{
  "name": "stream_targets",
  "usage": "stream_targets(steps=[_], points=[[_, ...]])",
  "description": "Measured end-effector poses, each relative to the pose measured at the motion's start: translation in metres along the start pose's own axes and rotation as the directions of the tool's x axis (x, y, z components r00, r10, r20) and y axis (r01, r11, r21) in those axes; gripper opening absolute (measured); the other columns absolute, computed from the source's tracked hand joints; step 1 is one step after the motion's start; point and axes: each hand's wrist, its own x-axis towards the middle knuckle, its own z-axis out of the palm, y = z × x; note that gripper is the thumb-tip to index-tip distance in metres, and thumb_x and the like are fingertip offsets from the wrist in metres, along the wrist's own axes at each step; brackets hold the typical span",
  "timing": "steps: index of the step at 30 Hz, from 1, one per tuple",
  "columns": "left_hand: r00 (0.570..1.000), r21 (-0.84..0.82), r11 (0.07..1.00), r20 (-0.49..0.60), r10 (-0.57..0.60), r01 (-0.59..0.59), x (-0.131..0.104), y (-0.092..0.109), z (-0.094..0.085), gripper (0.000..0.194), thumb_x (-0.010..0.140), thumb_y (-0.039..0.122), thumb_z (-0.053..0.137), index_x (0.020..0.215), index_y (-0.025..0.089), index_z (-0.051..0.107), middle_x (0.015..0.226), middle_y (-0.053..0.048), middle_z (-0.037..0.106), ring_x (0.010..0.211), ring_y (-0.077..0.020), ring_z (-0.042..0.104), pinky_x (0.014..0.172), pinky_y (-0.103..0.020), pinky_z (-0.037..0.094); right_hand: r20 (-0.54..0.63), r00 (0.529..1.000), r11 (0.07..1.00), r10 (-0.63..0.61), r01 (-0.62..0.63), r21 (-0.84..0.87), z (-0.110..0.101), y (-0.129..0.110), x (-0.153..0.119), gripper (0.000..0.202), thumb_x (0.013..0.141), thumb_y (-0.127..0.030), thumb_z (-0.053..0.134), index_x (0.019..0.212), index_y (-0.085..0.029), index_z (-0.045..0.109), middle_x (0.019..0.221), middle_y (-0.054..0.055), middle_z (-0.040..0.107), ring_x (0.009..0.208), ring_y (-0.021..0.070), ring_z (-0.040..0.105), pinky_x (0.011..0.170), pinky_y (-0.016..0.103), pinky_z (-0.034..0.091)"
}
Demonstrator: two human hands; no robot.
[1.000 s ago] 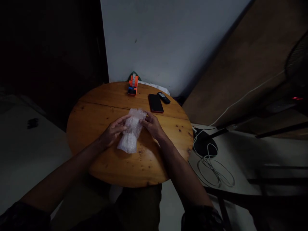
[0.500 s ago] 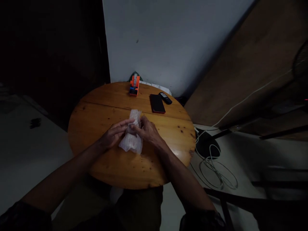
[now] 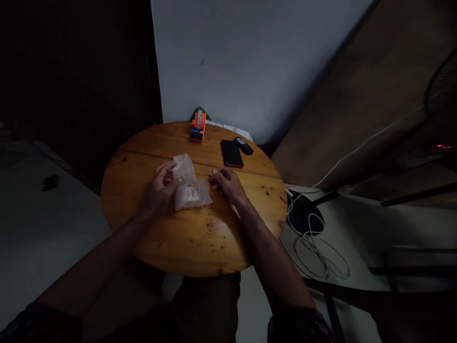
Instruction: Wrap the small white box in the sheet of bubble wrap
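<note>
A crumpled sheet of clear bubble wrap (image 3: 185, 171) lies unevenly on the wooden table, its lower part bunched around a pale item with a reddish mark (image 3: 193, 193). Along the wrap's left side, my left hand (image 3: 160, 188) has its thumb on the plastic and its fingers curled at the upper left edge. My right hand (image 3: 227, 183) is just right of the wrap and apart from it, with thumb and fingers drawn together. Whatever those fingertips may hold is too small and dark to make out.
Toward the back of the round table (image 3: 143, 143) stands an orange tape dispenser (image 3: 199, 125). A black phone-like slab (image 3: 232, 153) lies beside a small dark handset (image 3: 244, 145). The wall (image 3: 250, 62) rises behind. Coiled cable (image 3: 317, 252) rests on the floor at right.
The wrap has turned and its upper part has spread to the left. My left hand has shifted left with it; my right hand has come off the wrap to the right.
</note>
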Motion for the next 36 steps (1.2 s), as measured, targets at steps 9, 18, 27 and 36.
stream_targets(steps=[9,18,27,36], points=[[0.987,0.269,0.957,0.142,0.074,-0.110,-0.003,-0.001,0.002,0.060,0.066,0.040,0.074,0.121,0.019,0.065,0.143,-0.014,0.048,0.136,-0.0364,0.048,0.115,-0.053,0.040,-0.024,0.971,0.955,-0.240,0.231,-0.187,0.012,0.008,0.001,0.047,0.082,-0.052,0.067,0.115,-0.018,0.063,0.092,0.004,0.071,0.079,0.0164,0.065,0.072,0.028,0.051],[0.950,-0.113,0.983,0.262,0.169,-0.143,-0.010,-0.002,0.011,0.071,0.064,0.019,0.061,0.134,0.023,0.053,0.150,-0.012,0.042,0.141,-0.0315,0.046,0.117,-0.052,0.040,0.253,0.804,0.809,-0.538,0.577,-0.114,0.014,-0.011,-0.016,0.057,0.094,-0.071,0.045,0.116,-0.028,0.075,0.148,0.007,0.054,0.142,0.0265,0.043,0.119,0.046,0.032],[0.987,-0.190,0.981,0.163,0.003,0.028,-0.001,0.001,0.007,0.062,0.068,0.028,0.072,0.127,0.019,0.054,0.129,-0.013,0.063,0.123,-0.0289,0.061,0.104,-0.046,0.051,0.162,0.907,0.873,-0.389,0.419,-0.248,0.021,-0.004,-0.015,0.061,0.096,-0.070,0.039,0.102,-0.024,0.078,0.140,0.009,0.059,0.134,0.0282,0.051,0.110,0.042,0.041],[0.993,0.135,0.984,-0.026,-0.118,0.120,0.006,0.003,-0.008,0.045,0.062,0.033,0.069,0.105,0.018,0.069,0.093,-0.004,0.068,0.080,-0.0187,0.061,0.074,-0.030,0.051,0.187,0.937,0.904,-0.295,0.337,-0.262,0.017,-0.004,-0.012,0.029,0.091,-0.042,0.055,0.084,-0.019,0.072,0.078,0.000,0.066,0.076,0.0151,0.061,0.065,0.023,0.042]])
